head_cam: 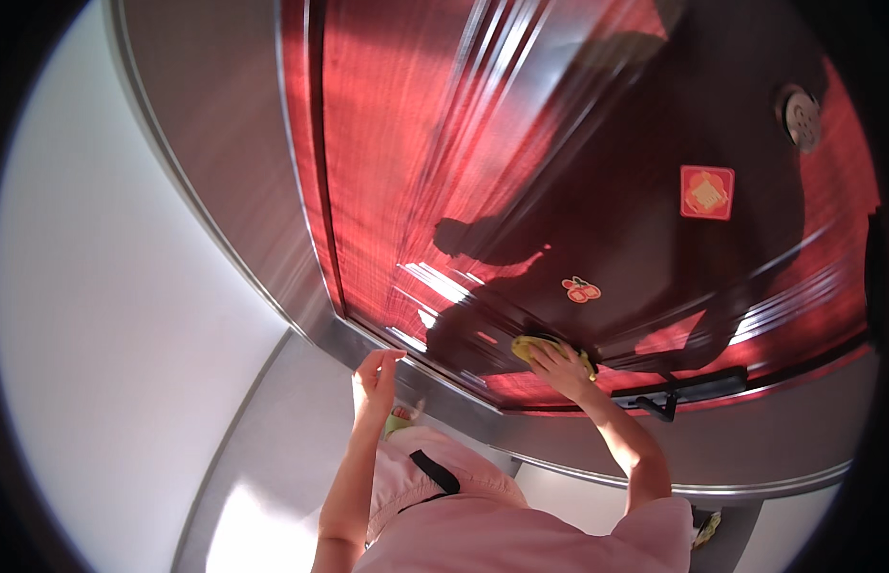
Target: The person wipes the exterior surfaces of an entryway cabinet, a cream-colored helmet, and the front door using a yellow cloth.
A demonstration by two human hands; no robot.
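My right hand (561, 367) presses a folded yellow cloth (525, 348) flat against the lower part of a glossy red wood-grain door (387, 179). The cloth shows past the fingertips and along the far side of the hand. Raised to the left, my left hand (374, 381) hangs free in front of the door's bottom edge, its fingers loosely bent with a gap between them and nothing held. Just above the cloth sits a small fruit-shaped sticker (581, 289). Farther up, a square red and gold sticker (706, 193) is fixed to the door.
A black door handle (691, 387) juts out right of my right forearm. Near the far right is a round metal disc (802, 119). A metallic brown frame (230, 179) borders the door, beside a white wall (115, 301). Grey floor (251, 415) lies below; my shadow falls across the door.
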